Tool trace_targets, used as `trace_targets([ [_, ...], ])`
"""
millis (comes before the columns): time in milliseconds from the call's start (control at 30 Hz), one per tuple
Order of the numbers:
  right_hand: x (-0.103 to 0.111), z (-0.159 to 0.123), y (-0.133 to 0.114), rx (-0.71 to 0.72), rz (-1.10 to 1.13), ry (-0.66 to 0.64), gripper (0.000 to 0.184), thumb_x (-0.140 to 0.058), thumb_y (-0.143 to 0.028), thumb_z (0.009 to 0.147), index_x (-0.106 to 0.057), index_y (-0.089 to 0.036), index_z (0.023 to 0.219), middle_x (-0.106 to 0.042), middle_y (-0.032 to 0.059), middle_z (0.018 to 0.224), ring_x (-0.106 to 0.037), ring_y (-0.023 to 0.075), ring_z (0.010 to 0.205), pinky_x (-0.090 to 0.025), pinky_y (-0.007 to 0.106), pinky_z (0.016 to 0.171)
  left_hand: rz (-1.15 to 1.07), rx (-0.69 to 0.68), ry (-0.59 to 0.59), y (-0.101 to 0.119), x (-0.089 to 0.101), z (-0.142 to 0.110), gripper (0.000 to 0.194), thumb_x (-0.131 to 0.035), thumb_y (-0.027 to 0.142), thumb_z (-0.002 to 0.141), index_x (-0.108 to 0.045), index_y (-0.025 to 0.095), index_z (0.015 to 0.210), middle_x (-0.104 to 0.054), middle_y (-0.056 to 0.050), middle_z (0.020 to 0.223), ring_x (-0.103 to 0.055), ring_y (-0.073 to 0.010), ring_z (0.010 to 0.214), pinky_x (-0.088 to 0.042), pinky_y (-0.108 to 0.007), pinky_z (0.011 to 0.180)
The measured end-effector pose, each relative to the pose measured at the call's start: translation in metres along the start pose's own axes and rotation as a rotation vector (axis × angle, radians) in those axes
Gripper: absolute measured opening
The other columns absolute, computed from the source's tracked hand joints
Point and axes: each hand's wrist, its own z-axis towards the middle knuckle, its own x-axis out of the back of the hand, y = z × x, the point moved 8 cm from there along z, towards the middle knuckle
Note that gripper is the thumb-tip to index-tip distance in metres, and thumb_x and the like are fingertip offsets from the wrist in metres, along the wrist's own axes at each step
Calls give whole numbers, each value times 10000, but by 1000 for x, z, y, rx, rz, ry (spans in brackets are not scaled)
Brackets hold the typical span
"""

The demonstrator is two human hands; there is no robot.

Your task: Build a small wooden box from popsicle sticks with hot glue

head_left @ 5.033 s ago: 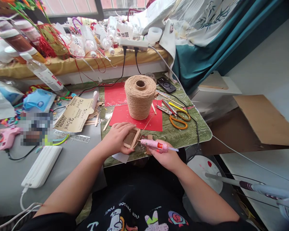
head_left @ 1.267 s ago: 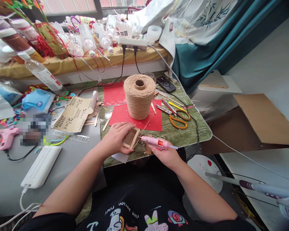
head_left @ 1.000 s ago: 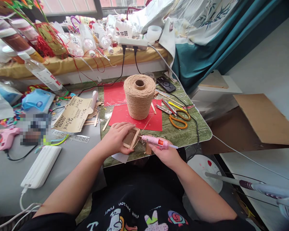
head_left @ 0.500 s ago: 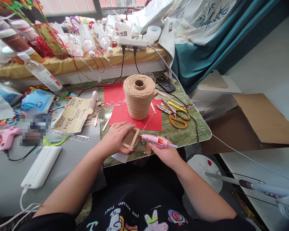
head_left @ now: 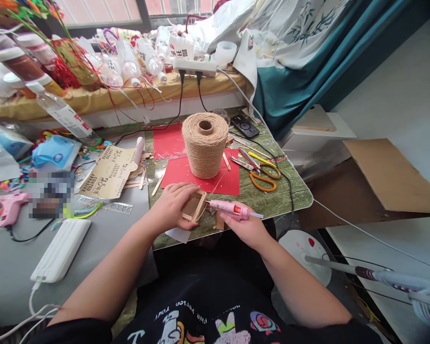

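Observation:
My left hand is wrapped round a small open wooden box, tilted up with its hollow showing. A pink hot glue gun is gripped in my right hand, a clear glue stick poking out of its back end. The gun's nozzle points left at the box's right side; whether it touches cannot be made out. A strand of twine runs from the big spool of jute twine down toward the box. Below the gun lies a small brown piece.
Orange-handled scissors, pens and a black phone lie right of the spool. Red paper is under it. Sandpaper, craft sticks, a white power strip and another pink glue gun are at left.
The whole view has shifted very slightly. Both hands, the wooden box and the glue gun keep nearly the same positions.

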Motion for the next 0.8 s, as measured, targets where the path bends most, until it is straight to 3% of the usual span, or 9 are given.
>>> trace_targets([
  [267, -1, 1, 15, -36, 75, 40, 292, -785, -445, 887, -750, -269, 1117, -813, 53, 1163, -794, 267, 1045, -640, 396, 969, 16, -3, 4, -1, 0, -1, 976, -830, 606, 704, -447, 232, 1520, -624, -162, 1465, -533, -395, 1401, -390, -561, 1168],
  [467, -5, 3, 11, -25, 156, -6, 318, -769, -423, 905, -752, -281, 1190, -789, 49, 1276, -758, 280, 1191, -604, 428, 1081, 2, 16, -9, 0, 0, 0, 977, -838, 588, 689, -462, 233, 1518, -619, -167, 1471, -529, -408, 1407, -382, -571, 1176],
  [800, -3, 5, 15, -65, 112, 14, 344, -774, -449, 900, -753, -273, 1195, -797, 67, 1238, -769, 310, 1158, -651, 452, 1005, 7, -3, 10, -1, -1, -1, 968, -828, 597, 714, -449, 233, 1528, -622, -162, 1470, -529, -398, 1410, -388, -566, 1174],
])
